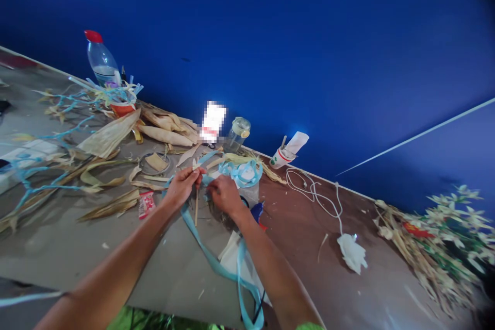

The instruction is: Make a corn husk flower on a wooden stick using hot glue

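My left hand (184, 187) is closed in a pinch around a thin tan stick (196, 210), which hangs below the fingers; a small pale tip shows above them. Close by on the right, my right hand (226, 195) is curled, its fingertips at a light blue ribbon (205, 179) that runs between the two hands. A long length of blue ribbon (211, 258) trails down over the table edge. Just beyond my right hand sits a loose coil of the same ribbon (247, 174). Under my right wrist, dark items are partly hidden.
Dry corn husks (166, 126) lie at the back left, beside a red-capped bottle (101, 59) and blue-wrapped branches (42, 185). A lidded jar (237, 134), a paper cup (281, 157) and a white cable (315, 193) stand along the blue wall. White flowers (460, 216) lie far right.
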The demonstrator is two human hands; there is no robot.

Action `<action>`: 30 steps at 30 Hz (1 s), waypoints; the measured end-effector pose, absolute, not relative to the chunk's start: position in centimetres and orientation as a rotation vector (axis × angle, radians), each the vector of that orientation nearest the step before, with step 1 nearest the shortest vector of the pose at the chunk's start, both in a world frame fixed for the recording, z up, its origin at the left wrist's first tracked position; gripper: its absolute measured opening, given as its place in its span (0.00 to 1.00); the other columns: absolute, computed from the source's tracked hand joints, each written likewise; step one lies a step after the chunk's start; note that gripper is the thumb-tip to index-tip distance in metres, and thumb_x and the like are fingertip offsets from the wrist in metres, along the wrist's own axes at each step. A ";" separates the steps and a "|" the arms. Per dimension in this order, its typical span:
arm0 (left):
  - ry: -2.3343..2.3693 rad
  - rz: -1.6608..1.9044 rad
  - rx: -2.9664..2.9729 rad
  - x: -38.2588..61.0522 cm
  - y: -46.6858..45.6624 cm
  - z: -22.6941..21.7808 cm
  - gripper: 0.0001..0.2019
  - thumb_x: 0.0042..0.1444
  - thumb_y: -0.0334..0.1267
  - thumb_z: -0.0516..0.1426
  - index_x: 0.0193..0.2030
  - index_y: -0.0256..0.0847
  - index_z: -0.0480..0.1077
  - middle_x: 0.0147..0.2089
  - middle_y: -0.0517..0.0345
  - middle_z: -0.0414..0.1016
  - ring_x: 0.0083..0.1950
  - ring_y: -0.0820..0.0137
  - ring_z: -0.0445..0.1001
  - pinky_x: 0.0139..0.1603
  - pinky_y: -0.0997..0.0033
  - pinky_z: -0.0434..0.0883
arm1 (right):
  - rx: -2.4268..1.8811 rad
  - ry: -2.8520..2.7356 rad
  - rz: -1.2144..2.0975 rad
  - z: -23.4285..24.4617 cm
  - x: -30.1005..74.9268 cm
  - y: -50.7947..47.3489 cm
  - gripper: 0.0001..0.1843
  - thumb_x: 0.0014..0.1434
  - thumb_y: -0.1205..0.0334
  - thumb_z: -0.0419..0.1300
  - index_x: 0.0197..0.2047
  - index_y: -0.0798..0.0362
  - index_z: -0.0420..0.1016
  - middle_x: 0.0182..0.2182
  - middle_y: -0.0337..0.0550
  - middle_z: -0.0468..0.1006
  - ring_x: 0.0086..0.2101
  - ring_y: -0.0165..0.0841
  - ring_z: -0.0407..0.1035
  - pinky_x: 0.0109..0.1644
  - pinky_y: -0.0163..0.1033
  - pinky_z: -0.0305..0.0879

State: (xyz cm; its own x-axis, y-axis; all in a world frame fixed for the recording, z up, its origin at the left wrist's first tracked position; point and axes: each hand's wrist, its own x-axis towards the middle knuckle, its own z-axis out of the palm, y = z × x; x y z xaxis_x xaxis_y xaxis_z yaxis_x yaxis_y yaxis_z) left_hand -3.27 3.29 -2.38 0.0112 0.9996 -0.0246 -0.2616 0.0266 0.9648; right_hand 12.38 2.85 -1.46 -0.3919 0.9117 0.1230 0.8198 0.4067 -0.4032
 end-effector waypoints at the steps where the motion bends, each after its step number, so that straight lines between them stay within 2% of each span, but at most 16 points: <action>1: 1.015 1.299 0.997 -3.3 3.3 -2.4 0.14 0.48 0.48 0.60 0.32 0.37 0.75 0.22 0.62 0.65 0.23 0.75 0.62 0.24 0.76 0.60 | -1.519 -2.393 0.363 -1.5 12.2 2.8 0.11 0.59 0.62 0.55 0.37 0.52 0.78 0.33 0.45 0.73 0.39 0.35 0.65 0.45 0.39 0.56; 5: 1.019 1.294 0.978 -3.2 3.2 -2.2 0.14 0.47 0.48 0.60 0.32 0.37 0.74 0.22 0.61 0.66 0.23 0.74 0.63 0.24 0.75 0.60 | -1.604 -2.479 0.188 -1.6 11.4 3.0 0.13 0.58 0.56 0.56 0.42 0.49 0.77 0.37 0.46 0.71 0.42 0.38 0.62 0.46 0.41 0.54; 8: 1.031 1.299 1.007 -3.1 3.2 -2.0 0.14 0.47 0.47 0.61 0.30 0.37 0.74 0.20 0.61 0.66 0.22 0.75 0.63 0.24 0.75 0.60 | -1.610 -2.517 0.135 -1.7 11.0 3.4 0.12 0.58 0.57 0.56 0.42 0.51 0.76 0.38 0.48 0.71 0.44 0.39 0.61 0.45 0.42 0.55; 12: 1.038 1.308 1.072 -3.2 3.3 -2.2 0.13 0.48 0.47 0.59 0.30 0.37 0.74 0.20 0.62 0.66 0.22 0.75 0.63 0.25 0.74 0.61 | -1.561 -2.457 0.183 -2.1 10.6 3.7 0.10 0.58 0.63 0.53 0.37 0.54 0.76 0.36 0.49 0.72 0.42 0.39 0.63 0.44 0.41 0.56; 16: 1.067 1.288 1.054 -3.2 3.2 -2.2 0.14 0.47 0.48 0.59 0.30 0.37 0.74 0.21 0.62 0.66 0.23 0.74 0.64 0.26 0.74 0.61 | -1.501 -1.993 0.591 -2.2 11.2 3.9 0.07 0.53 0.66 0.56 0.29 0.54 0.75 0.31 0.42 0.73 0.35 0.33 0.65 0.42 0.38 0.59; 18: 1.077 1.261 1.017 -3.0 3.0 -1.9 0.16 0.46 0.50 0.60 0.30 0.37 0.73 0.21 0.62 0.66 0.23 0.74 0.63 0.25 0.74 0.60 | -1.432 -1.614 0.911 -1.9 11.8 3.9 0.05 0.51 0.63 0.57 0.27 0.53 0.73 0.24 0.36 0.71 0.28 0.28 0.63 0.35 0.34 0.60; 20: 1.067 1.241 1.006 -2.7 2.8 -1.7 0.17 0.45 0.52 0.61 0.30 0.37 0.73 0.20 0.63 0.64 0.22 0.75 0.61 0.23 0.74 0.58 | -1.323 -1.234 1.220 -1.5 12.4 3.7 0.06 0.48 0.59 0.60 0.26 0.53 0.70 0.19 0.31 0.66 0.21 0.25 0.58 0.26 0.31 0.55; 23: 1.026 1.222 1.034 -2.4 2.6 -1.7 0.18 0.44 0.52 0.61 0.30 0.37 0.74 0.19 0.64 0.61 0.21 0.76 0.58 0.23 0.75 0.56 | -1.135 -0.826 1.578 -0.7 12.9 3.1 0.13 0.41 0.58 0.66 0.27 0.54 0.67 0.17 0.28 0.65 0.16 0.21 0.53 0.20 0.28 0.46; 26: 0.984 1.205 1.049 -2.2 2.4 -1.9 0.17 0.45 0.51 0.61 0.31 0.38 0.74 0.19 0.64 0.61 0.22 0.76 0.58 0.24 0.75 0.57 | -1.023 -0.630 1.704 0.0 12.8 2.4 0.15 0.38 0.60 0.68 0.26 0.54 0.66 0.18 0.29 0.67 0.14 0.19 0.52 0.18 0.27 0.44; 30: 0.964 1.193 1.069 -1.9 2.1 -1.7 0.13 0.43 0.47 0.63 0.29 0.38 0.74 0.22 0.63 0.66 0.24 0.75 0.61 0.27 0.74 0.59 | -0.954 -0.482 1.630 0.4 12.0 1.9 0.14 0.37 0.63 0.67 0.26 0.53 0.65 0.17 0.27 0.65 0.15 0.19 0.53 0.18 0.27 0.47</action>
